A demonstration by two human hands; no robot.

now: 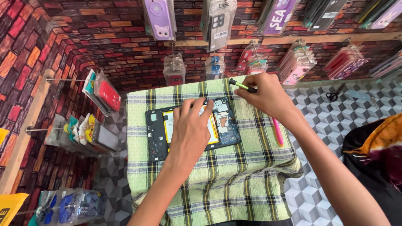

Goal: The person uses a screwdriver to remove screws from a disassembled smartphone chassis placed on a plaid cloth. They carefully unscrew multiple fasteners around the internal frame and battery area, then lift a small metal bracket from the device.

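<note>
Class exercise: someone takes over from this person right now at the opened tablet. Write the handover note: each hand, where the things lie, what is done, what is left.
Left hand: flat on the opened tablet, pressing it to the checked cloth; holds nothing.
Right hand: grips a green-handled screwdriver above the tablet's upper right corner.
Things: tablet lies face down, yellow battery and blue circuit board exposed. A pink tool lies on the cloth to the right; scissors on the tiled surface beyond.
Done: back cover is off.
Left: probably the work inside; no part appears lifted out.
</note>
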